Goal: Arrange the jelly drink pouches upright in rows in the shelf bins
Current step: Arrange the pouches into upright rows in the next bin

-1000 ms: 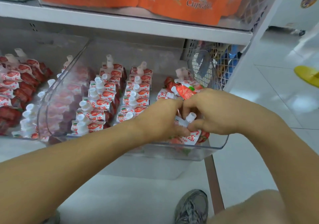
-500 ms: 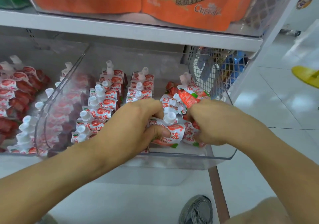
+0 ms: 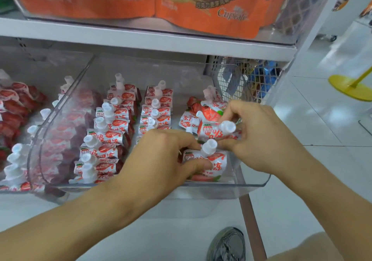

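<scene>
A clear plastic bin [image 3: 253, 184] on the lower shelf holds red-and-white jelly drink pouches with white caps. Two upright rows [image 3: 112, 132] fill its left and middle. At the front right my left hand [image 3: 161, 160] grips an upright pouch [image 3: 215, 160], thumb across its face. Just behind it my right hand [image 3: 255, 138] pinches a second pouch [image 3: 213, 132] by its top. Behind that lie a few loose, tilted pouches [image 3: 207, 109].
A second clear bin [image 3: 12, 119] of the same pouches stands to the left. Orange cupcake bags [image 3: 201, 3] sit on the shelf above. A wire mesh basket [image 3: 237, 79] hangs at the right end. My shoe [image 3: 227, 244] and tiled floor lie below.
Both hands have parted a little. The front pouch now stands upright in my left hand, and my right hand has lifted a second pouch behind it.
</scene>
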The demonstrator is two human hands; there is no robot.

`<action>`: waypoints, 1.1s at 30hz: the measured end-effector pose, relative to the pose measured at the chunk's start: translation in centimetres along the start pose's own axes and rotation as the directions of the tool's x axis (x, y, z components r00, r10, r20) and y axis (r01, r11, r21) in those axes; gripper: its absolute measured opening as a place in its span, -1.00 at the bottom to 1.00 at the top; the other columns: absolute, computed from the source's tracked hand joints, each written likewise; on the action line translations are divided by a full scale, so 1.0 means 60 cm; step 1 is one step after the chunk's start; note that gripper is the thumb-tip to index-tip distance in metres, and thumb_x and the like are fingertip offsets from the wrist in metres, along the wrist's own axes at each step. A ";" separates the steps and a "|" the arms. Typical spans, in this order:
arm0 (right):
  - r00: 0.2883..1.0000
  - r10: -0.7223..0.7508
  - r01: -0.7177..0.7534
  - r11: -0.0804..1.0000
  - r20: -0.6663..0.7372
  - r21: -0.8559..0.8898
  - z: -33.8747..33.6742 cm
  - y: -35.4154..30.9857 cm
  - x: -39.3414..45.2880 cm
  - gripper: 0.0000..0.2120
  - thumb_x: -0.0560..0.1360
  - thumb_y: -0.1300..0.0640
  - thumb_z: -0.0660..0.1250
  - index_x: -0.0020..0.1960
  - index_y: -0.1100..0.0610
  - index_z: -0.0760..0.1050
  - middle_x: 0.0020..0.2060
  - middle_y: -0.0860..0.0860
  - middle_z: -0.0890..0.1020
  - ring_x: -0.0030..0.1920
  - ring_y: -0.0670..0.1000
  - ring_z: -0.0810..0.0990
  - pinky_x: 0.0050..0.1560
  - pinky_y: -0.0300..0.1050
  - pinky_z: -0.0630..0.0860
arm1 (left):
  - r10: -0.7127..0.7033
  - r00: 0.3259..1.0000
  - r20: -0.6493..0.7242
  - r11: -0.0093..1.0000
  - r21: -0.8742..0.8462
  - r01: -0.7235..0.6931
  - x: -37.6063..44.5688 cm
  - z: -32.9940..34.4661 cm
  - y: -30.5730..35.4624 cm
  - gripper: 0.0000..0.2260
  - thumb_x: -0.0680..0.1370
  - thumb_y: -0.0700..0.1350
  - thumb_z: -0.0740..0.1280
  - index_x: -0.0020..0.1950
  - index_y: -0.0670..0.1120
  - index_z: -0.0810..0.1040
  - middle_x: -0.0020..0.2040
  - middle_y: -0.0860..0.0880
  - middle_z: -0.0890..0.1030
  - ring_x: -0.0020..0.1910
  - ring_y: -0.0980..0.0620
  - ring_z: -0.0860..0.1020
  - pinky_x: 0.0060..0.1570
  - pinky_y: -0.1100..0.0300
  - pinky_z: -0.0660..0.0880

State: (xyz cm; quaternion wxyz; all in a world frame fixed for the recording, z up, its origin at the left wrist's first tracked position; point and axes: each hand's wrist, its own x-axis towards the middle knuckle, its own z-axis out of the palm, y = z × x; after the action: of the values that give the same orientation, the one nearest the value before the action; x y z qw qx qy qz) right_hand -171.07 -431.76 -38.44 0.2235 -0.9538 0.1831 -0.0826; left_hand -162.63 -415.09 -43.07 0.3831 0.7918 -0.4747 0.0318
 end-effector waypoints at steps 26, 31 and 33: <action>0.765 -0.120 0.263 0.955 0.633 -0.137 0.015 0.021 0.033 -0.70 0.53 -0.10 0.39 0.20 -0.02 0.60 0.04 -0.14 0.69 0.03 -0.13 0.65 0.13 -0.04 0.59 | -0.047 0.815 0.578 0.985 0.161 -0.058 0.027 -0.011 -0.019 -0.58 0.47 0.36 0.22 0.06 0.07 0.56 -0.29 0.07 0.54 -0.32 0.12 0.48 -0.29 0.21 0.45; 0.811 -0.141 0.223 0.972 0.567 -0.077 -0.016 0.025 0.033 -0.76 0.46 -0.03 0.49 0.11 -0.01 0.66 -0.06 -0.17 0.71 -0.04 -0.21 0.66 0.08 -0.16 0.60 | -0.018 0.801 0.598 0.985 0.147 -0.088 0.027 -0.008 -0.016 -0.49 0.44 0.37 0.15 0.18 0.08 0.56 0.01 0.07 0.49 -0.08 0.09 0.50 -0.06 0.21 0.42; 0.939 -0.217 0.219 0.976 0.266 0.021 -0.038 0.020 0.042 -0.79 0.43 0.07 0.53 0.06 -0.02 0.66 -0.09 -0.19 0.70 -0.08 -0.22 0.66 0.05 -0.23 0.59 | 0.013 0.808 0.590 0.987 0.123 -0.106 0.026 -0.004 -0.019 -0.55 0.49 0.32 0.20 0.14 0.04 0.59 0.07 0.06 0.51 -0.01 0.06 0.52 0.00 0.19 0.43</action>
State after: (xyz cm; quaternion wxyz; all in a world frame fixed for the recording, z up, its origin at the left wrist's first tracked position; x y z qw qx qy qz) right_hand -169.69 -434.62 -36.81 0.2312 -0.9716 0.0451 0.0233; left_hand -160.84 -415.80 -42.90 0.1563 0.7740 -0.5906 -0.1666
